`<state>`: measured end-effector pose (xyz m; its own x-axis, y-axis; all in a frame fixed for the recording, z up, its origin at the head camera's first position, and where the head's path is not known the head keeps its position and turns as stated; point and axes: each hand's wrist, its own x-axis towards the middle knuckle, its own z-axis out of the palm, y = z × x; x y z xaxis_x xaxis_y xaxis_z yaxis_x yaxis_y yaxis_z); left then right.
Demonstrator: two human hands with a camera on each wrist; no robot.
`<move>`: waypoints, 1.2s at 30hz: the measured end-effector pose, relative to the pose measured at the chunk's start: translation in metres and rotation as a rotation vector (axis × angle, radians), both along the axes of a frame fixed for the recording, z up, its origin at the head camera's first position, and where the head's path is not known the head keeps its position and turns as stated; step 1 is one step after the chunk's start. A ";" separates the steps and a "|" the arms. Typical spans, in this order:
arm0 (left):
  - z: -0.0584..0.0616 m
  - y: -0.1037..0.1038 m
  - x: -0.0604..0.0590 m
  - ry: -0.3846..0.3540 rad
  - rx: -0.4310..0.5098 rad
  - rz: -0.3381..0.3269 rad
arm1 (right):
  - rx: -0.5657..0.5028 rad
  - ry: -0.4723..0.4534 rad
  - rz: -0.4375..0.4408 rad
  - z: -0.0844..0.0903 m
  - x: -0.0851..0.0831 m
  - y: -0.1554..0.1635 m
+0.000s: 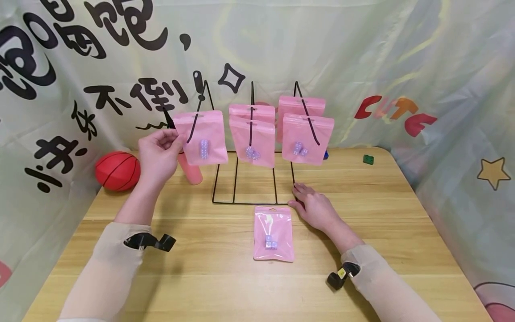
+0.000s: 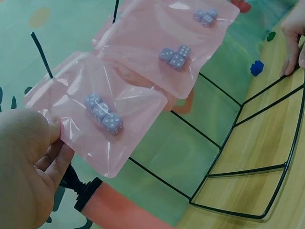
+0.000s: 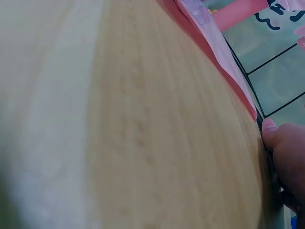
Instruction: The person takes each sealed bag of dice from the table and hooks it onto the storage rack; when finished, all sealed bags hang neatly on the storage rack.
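A black wire display rack point(image 1: 249, 204) stands on the table with pink zip bags of lilac dice hanging from its three arms. My left hand point(image 1: 158, 154) pinches the left edge of the front-left bag point(image 1: 217, 127), which hangs on the left arm and holds a column of dice point(image 2: 104, 114). Two bags hang one behind the other on the middle arm, the front one point(image 1: 261, 134) nearest; two more hang on the right arm, led by another bag point(image 1: 307, 134). My right hand point(image 1: 315, 208) grips the front-right corner of the rack's base. In front lies a flat bag point(image 1: 273, 223) with dice.
A red ball point(image 1: 118, 171) sits at the table's back left. Behind the left bag is a pink cylinder with a black tip point(image 1: 191, 170). A green block point(image 1: 368, 159) and a partly hidden blue piece point(image 2: 257, 68) lie at the back right. A printed cloth point(image 1: 322, 44) hangs behind.
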<state>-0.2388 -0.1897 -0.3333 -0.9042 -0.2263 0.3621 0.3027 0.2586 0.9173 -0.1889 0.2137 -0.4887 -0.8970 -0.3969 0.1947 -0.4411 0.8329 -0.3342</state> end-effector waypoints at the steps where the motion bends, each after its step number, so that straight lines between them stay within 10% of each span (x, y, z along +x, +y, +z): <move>1: 0.000 0.001 -0.002 0.004 0.010 0.003 | 0.001 0.001 -0.001 0.000 0.000 0.000; 36: 0.008 0.006 -0.018 -0.035 -0.040 0.103 | -0.002 -0.002 -0.003 0.000 0.000 0.000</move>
<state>-0.2565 -0.1832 -0.3250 -0.8890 -0.3048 0.3417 0.2408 0.3237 0.9150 -0.1887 0.2136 -0.4891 -0.8985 -0.3940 0.1937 -0.4381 0.8336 -0.3364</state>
